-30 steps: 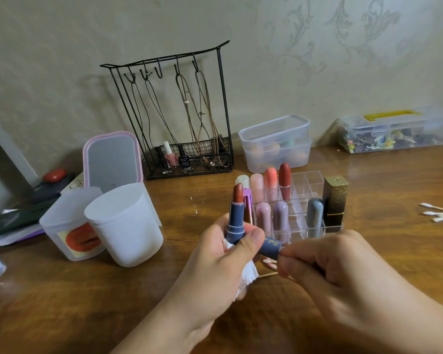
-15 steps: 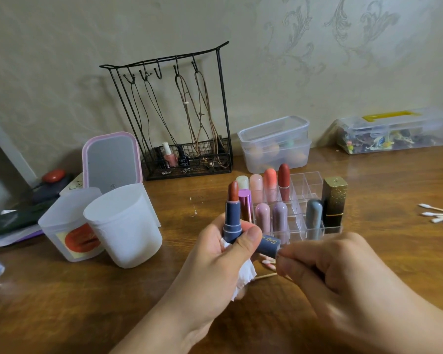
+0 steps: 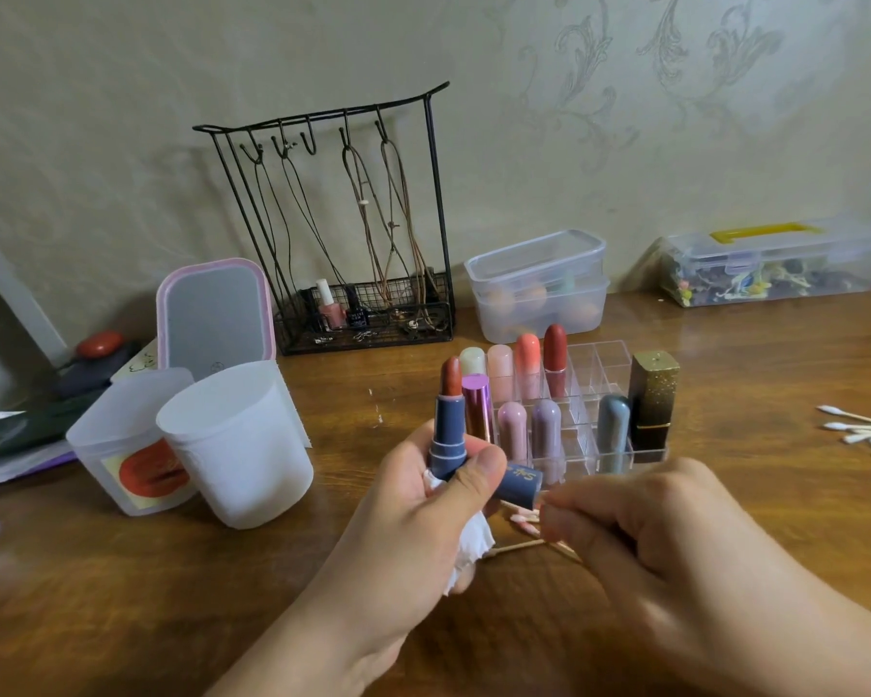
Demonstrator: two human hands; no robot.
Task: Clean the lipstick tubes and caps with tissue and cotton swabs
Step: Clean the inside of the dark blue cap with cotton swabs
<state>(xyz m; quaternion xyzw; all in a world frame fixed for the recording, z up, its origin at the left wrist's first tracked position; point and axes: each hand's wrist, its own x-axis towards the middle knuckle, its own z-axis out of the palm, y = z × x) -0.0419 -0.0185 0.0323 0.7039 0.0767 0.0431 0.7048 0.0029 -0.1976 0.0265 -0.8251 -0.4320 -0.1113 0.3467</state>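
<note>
While we hold the blue lipstick tube (image 3: 447, 429) upright in our left hand (image 3: 423, 500), fingers and thumb curled round its base, its cap (image 3: 521, 484) and a wad of white tissue (image 3: 468, 548) sit in the same grip. We judge the tube light, rigid and smooth, so likely to slip; the bared reddish-brown bullet on top looks soft and easily smeared, so the hold belongs low on the plastic barrel. Our right hand (image 3: 639, 525) hovers just beside the cap's open end, fingertips drawn together as if pinching something thin; whether a swab is in them we cannot tell. Used cotton swabs (image 3: 524, 525) lie on the tabletop (image 3: 172, 596) beneath, clean ones (image 3: 861, 435) far right.
</note>
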